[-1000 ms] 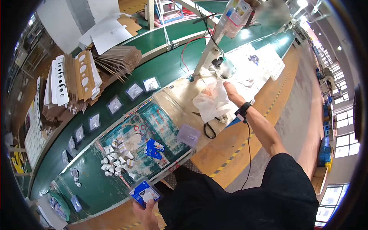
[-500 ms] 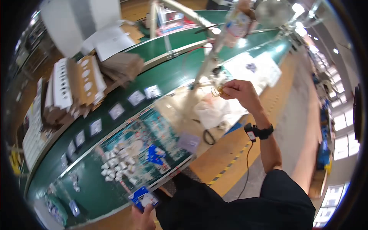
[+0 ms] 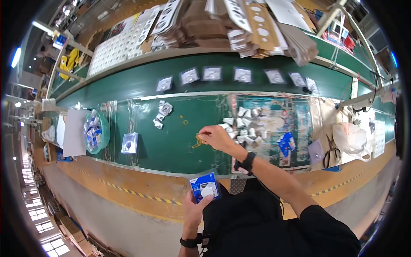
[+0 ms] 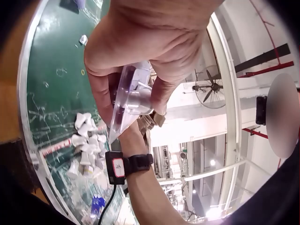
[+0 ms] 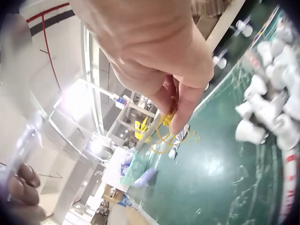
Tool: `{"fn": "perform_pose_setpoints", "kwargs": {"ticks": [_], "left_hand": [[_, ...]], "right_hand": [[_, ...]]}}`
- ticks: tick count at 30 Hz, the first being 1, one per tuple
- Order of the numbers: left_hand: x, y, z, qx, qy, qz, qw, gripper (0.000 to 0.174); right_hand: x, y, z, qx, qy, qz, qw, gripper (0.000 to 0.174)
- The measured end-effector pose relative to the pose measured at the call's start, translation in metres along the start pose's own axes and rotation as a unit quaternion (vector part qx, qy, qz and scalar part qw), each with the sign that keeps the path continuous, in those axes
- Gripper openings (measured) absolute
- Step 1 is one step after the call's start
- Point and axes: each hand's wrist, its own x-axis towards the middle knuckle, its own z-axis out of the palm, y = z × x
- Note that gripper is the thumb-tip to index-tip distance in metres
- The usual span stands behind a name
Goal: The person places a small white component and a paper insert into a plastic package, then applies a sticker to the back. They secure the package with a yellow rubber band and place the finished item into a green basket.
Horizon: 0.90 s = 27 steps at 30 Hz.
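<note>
My left hand (image 3: 195, 210) grips a clear blister pack with a blue card and a white part (image 3: 204, 188), held near my body below the table edge; the left wrist view shows the blister pack (image 4: 129, 96) pinched between thumb and fingers. My right hand (image 3: 210, 135) reaches over the green table (image 3: 171, 147) and pinches several yellow rubber bands (image 3: 199, 139), the same rubber bands (image 5: 165, 133) dangling from my fingertips (image 5: 180, 122) in the right wrist view. A pile of white parts (image 3: 242, 126) lies just right of that hand.
A teal bowl of packs (image 3: 96, 132) and a loose blister pack (image 3: 129, 142) sit at the left. Finished packs (image 3: 212, 73) line the conveyor behind. Cardboard stacks (image 3: 239, 21) stand at the back. Scissors (image 3: 329, 152), a plastic bag (image 3: 351, 137) and blue cards (image 3: 286, 143) lie right.
My view swung left from the bag area to the green table. My right hand came down from beside the post with the yellow bands to above the table. My left hand keeps the pack.
</note>
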Motion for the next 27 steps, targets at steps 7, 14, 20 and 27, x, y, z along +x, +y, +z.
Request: {"fn": "perform_pose_setpoints", "kwargs": {"ticks": [7, 14, 20, 27], "left_hand": [[0.097, 0.052, -0.173, 0.015, -0.001, -0.024, 1.0, 0.046], [0.146, 0.087, -0.248, -0.019, -0.014, -0.072, 0.997, 0.044], [0.153, 0.094, -0.258, 0.008, -0.055, -0.057, 0.997, 0.042], [0.136, 0.095, -0.266, 0.003, -0.024, -0.032, 0.999, 0.047]], "right_hand": [[0.083, 0.033, 0.088, -0.197, 0.152, 0.046, 0.967, 0.029], [0.059, -0.013, 0.102, -0.293, 0.205, 0.054, 0.932, 0.017], [0.073, -0.014, 0.142, -0.333, 0.162, -0.009, 0.929, 0.011], [0.094, 0.013, 0.153, -0.417, 0.142, -0.039, 0.897, 0.01]]}}
